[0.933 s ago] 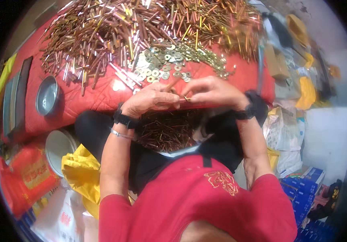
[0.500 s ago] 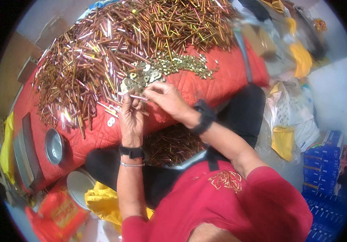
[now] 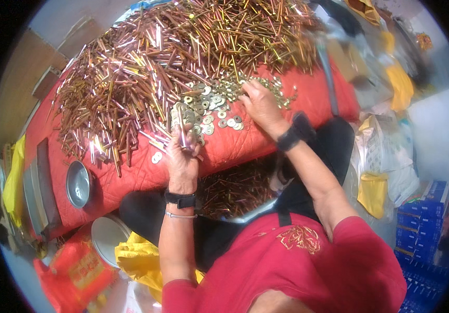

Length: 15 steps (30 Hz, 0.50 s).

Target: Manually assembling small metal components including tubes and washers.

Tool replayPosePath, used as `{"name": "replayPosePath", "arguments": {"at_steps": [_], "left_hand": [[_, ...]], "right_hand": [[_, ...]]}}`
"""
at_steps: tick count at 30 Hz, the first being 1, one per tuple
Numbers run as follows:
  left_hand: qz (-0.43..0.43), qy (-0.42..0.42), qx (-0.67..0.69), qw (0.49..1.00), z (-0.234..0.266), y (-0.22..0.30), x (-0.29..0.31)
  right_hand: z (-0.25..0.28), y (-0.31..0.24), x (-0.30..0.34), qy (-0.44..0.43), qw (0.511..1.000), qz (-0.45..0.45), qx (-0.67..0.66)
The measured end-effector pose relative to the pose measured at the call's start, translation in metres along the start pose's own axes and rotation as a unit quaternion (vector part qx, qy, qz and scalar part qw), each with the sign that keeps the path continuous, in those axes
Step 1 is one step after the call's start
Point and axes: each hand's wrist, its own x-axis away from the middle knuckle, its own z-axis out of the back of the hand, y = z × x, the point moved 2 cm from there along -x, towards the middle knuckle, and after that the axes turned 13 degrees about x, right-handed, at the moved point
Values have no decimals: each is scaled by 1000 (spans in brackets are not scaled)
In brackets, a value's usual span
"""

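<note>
My left hand (image 3: 184,159) is closed around a slim, shiny bolt (image 3: 184,136) that stands nearly upright between the fingers, just in front of the washers. My right hand (image 3: 264,108) reaches to the near edge of a spread of small brass-coloured nuts (image 3: 224,89). Its fingertips are pinched together there, and whatever they grip is hidden. Flat round washers (image 3: 208,119) lie loose between my two hands. Behind them rises a big heap of coppery metal rods (image 3: 146,73). All of it rests on a red quilted cover (image 3: 235,143).
A grey metal bowl (image 3: 78,184) sits at the cover's left side, near dark flat strips (image 3: 45,182). More rods (image 3: 229,193) lie below, between my legs. Yellow cloth (image 3: 138,261) and a red bag (image 3: 73,274) are at lower left. Blue boxes (image 3: 420,224) are stacked on the right.
My right hand has moved away from my left, rightward and farther out to the nuts. My left hand keeps the bolt, now tilted more upright. The view has shifted slightly.
</note>
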Motion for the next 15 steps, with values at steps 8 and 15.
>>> {"name": "replayPosePath", "arguments": {"at_steps": [8, 15], "left_hand": [[37, -54, -91, 994, -7, -4, 2], [20, -103, -182, 978, -28, -4, 20]], "right_hand": [[-20, 15, -2, -15, 992, 49, 113], [36, -49, -3, -134, 932, -29, -335]]}}
